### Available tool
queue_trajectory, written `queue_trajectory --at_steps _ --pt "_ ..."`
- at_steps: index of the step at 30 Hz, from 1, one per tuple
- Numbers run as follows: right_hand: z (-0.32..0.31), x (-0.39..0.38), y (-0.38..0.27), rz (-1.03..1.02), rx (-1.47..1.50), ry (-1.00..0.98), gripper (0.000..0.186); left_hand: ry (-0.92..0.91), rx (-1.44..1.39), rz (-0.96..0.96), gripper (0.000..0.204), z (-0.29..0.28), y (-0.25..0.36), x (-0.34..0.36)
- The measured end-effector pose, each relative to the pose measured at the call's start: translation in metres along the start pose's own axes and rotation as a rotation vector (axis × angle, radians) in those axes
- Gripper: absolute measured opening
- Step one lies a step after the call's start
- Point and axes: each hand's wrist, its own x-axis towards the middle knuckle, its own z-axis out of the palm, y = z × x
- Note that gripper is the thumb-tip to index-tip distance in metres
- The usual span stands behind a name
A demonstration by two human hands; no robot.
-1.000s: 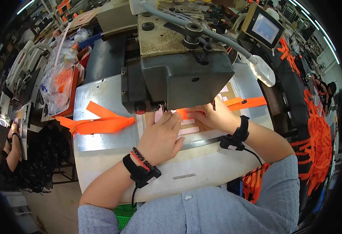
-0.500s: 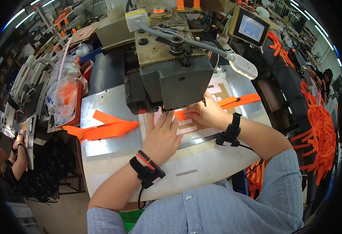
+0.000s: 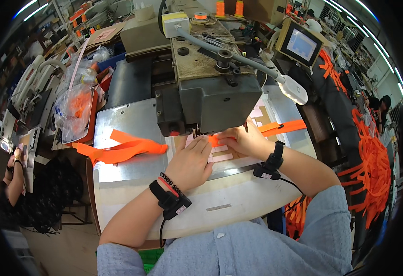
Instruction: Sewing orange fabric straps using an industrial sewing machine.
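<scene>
Below the dark sewing machine head (image 3: 222,105), both hands work close together on a template of pink and brown pieces (image 3: 223,157). My left hand (image 3: 188,164) lies flat, fingers stretched forward, with its fingertips at the edge of an orange strip (image 3: 214,140). My right hand (image 3: 247,142) pinches that strip between thumb and fingers; part of it is hidden under the fingers. Beyond the right hand, an orange strap with a small black piece (image 3: 280,126) extends right over the plate. A bunch of orange strips (image 3: 130,150) rests left of my left hand.
A lamp (image 3: 294,90) on a grey flexible neck shines beside the machine head. At right hang many orange strips (image 3: 371,161), below a screen (image 3: 301,44). A red bin with plastic bags (image 3: 77,112) stands at left, near another person (image 3: 15,177) at a machine.
The view has shifted slightly. My left fingers now lie closer together and nearer to the right hand. The right hand keeps its pinch on the orange strip.
</scene>
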Motion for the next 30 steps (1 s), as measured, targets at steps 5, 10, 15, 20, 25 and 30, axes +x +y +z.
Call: queue_trajectory --at_steps 5,10,15,20,25,30 --pt "0.000 0.001 0.001 0.010 0.013 -0.014 0.011 -0.026 -0.058 -0.027 0.042 0.002 -0.004 0.002" --pt "0.001 0.003 0.008 0.018 0.063 0.008 0.019 -0.076 -0.018 -0.041 0.045 -0.003 -0.007 0.005" --pt "-0.006 0.016 0.003 0.011 0.068 0.009 0.025 -0.096 0.015 -0.086 0.049 0.000 -0.012 0.006" --pt "-0.001 0.016 0.013 -0.029 0.026 0.053 0.029 -0.154 0.017 -0.134 0.049 -0.002 -0.010 0.008" --pt "-0.002 0.017 0.010 -0.021 0.021 0.064 0.030 -0.175 0.041 -0.161 0.049 -0.004 -0.006 0.008" --pt "-0.005 0.014 0.023 -0.047 0.032 -0.071 0.033 -0.067 0.145 -0.081 0.053 -0.002 -0.007 0.002"
